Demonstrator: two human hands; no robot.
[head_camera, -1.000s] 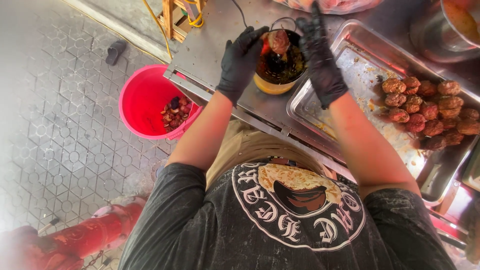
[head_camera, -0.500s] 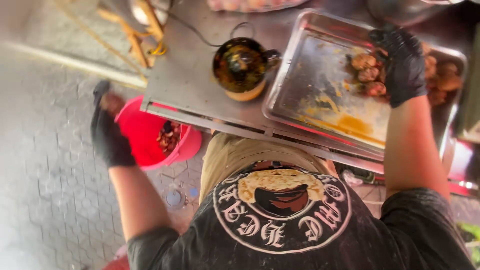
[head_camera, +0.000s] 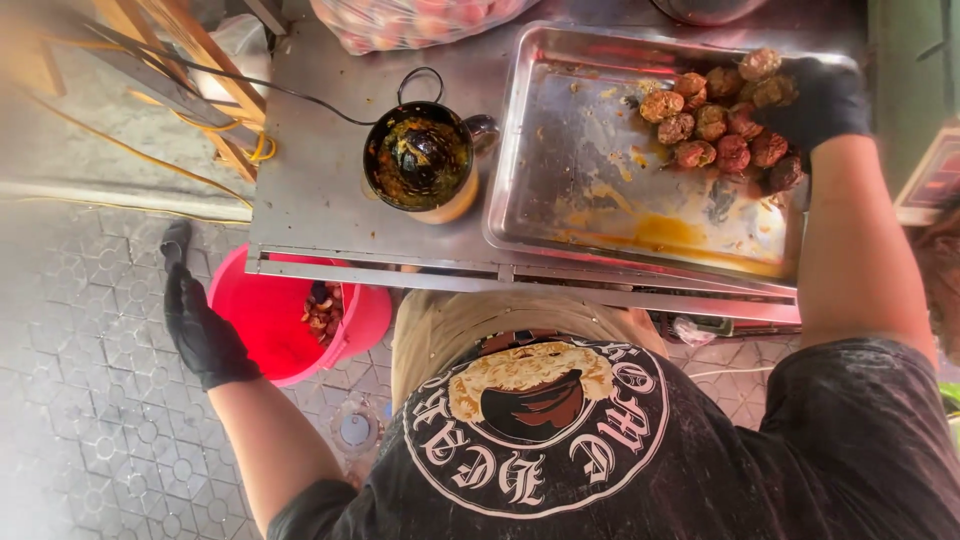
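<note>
Resting on a heap of round brown-red fruits (head_camera: 715, 125) at the upper right of the frame, the person's right hand (head_camera: 815, 100), in a black glove, lies curled over the pile's far edge; whether its fingers have closed on any one fruit cannot be told from this angle. The fruits sit bunched in the upper right corner of a wide, shallow stainless-steel tray (head_camera: 560, 190), whose bare bottom is smeared with yellow-orange juice and pulp (a sign, it seems, that much of its load has already been worked through). Just left of the tray, on the grey metal worktable (head_camera: 310, 190), stands a small round metal cup with a handle (head_camera: 425, 160), its inside coated with dark greenish-yellow pulp and seeds.

At the lower left of the frame the left hand (head_camera: 200, 325), also gloved in black, hangs loose and empty beside a bright pink plastic bucket (head_camera: 270, 330) on the patterned tiled floor (head_camera: 80, 400), well apart from the table. Brownish scraps lie in the bucket's bottom.

Judging by the pile that remains, about a dozen fruits are left to handle, while the cup holds pulp and the bucket holds only a modest layer of discards.
</note>
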